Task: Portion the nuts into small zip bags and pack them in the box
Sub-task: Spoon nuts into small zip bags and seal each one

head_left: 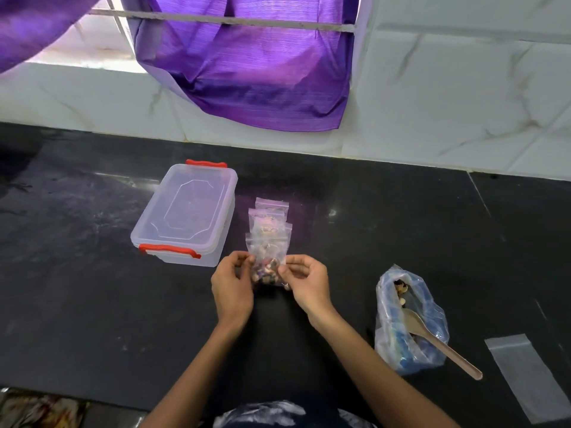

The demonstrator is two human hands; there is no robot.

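While the lidded box (185, 216) with red clasps sits on the dark counter (77, 288) up and left of the fingers, the left hand (232, 288) and right hand (304, 284) each pinch a side of a small zip bag (268, 267) holding nuts. Just beyond the fingers lie more filled bags (268, 216), overlapping. Right of the fingers rests the nut sack (409, 322) with a spoon (438, 341) in it, then an empty flat bag (528, 372).

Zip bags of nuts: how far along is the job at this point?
Done: a few filled small bags lie overlapping beside the closed box. In hand: left hand and right hand pinch another filled bag. Left: nuts remain in the big bag; nothing boxed yet.
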